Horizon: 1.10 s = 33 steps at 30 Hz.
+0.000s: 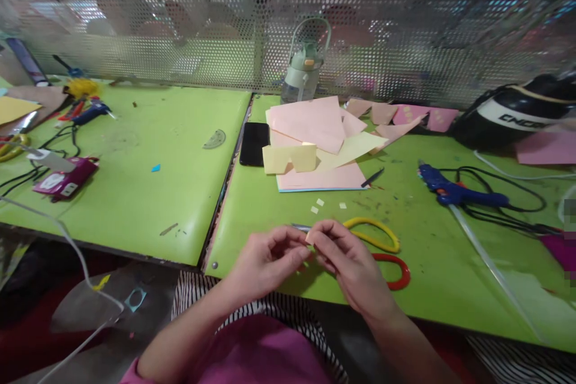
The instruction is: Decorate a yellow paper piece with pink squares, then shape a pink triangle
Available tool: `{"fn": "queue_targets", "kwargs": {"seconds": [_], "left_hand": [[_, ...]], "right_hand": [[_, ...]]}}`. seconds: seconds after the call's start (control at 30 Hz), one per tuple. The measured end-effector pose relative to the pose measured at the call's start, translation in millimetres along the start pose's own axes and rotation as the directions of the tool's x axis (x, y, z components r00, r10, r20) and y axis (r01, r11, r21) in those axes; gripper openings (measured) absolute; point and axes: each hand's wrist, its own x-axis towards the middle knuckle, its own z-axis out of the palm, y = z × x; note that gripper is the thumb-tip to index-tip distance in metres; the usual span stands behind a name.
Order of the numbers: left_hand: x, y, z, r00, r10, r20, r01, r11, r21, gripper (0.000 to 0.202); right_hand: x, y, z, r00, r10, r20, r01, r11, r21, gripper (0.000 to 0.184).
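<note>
My right hand pinches a tiny pale piece of paper between thumb and forefinger, just above the table's front edge. My left hand meets it from the left, its fingers curled and the thumb drawn in toward them; what its fingertips hold is hidden. Beneath my hands lies a pair of scissors with one yellow handle loop and one red handle loop. Several small pale paper squares are scattered just beyond my fingers. A folded pale yellow paper strip with a notch stands behind them.
Pink paper sheets lie stacked beside a black phone. A water bottle stands behind. Rightward are a blue glue gun with a clear glue stick and a black bag. A purple power strip lies far left.
</note>
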Motion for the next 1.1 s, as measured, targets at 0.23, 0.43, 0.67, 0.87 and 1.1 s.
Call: {"fn": "queue_targets", "kwargs": {"seconds": [0.23,0.43,0.67,0.87,1.1], "left_hand": [[0,7,2.3,0.997,-0.026,-0.071,0.024,0.999,-0.030,0.032],[-1,4,1.3,0.994,-0.023,-0.106,0.028,0.998,0.047,0.023],[-4,5,1.8,0.993,0.021,-0.112,0.002,0.980,0.200,0.024],[-1,0,1.7,0.996,-0.006,-0.088,0.022,0.984,0.177,0.027],[12,23,-22.9,0.996,-0.027,-0.080,0.042,0.981,0.190,0.022]], "right_hand": [[-6,2,3,0.991,-0.133,-0.013,0.130,0.983,-0.130,0.021],[-8,-1,-5,0.868,-0.489,0.082,0.450,0.707,-0.545,0.029],[-10,-2,-3,0.881,-0.473,0.005,0.381,0.703,-0.601,0.008],[-13,-5,-12,0.896,-0.434,0.093,0.384,0.655,-0.651,0.012],[-15,-10,-94,0.862,-0.347,0.369,0.427,0.107,-0.898,0.028]]}}
